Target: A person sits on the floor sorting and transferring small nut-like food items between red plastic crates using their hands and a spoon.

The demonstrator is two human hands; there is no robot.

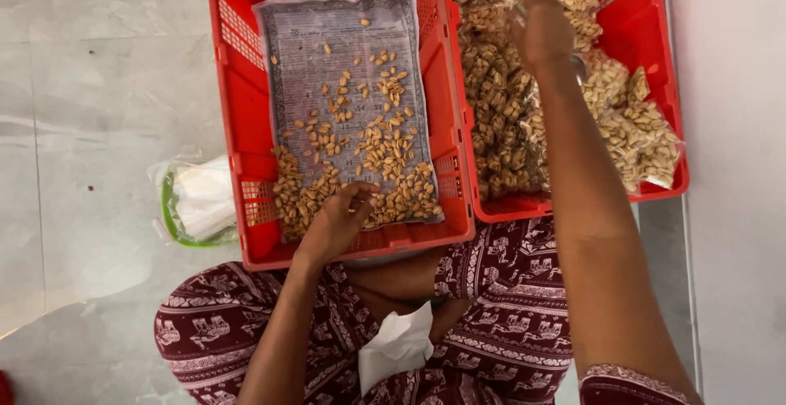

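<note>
Maroon patterned cloth [499, 323] is seen nearest, covering the seated person's lap, with a white folded paper [396, 348] resting on it. Just beyond, the left hand [340, 221] is laid on a heap of loose nuts [360, 184] at the near edge of a sheet of newspaper [344, 53] lining the left red crate [233, 126]; its fingers are curled together over a few nuts, pinching them. Judged from the thin scatter higher on the sheet, only a small share has been spread out there. Farther off, the right hand [540, 32] is closed on clear plastic among the packed bags of nuts [508, 118] filling the right red crate [647, 36]; many bags appear untouched. A bagged green bowl [196, 204] is set on the floor beside the left crate.
</note>
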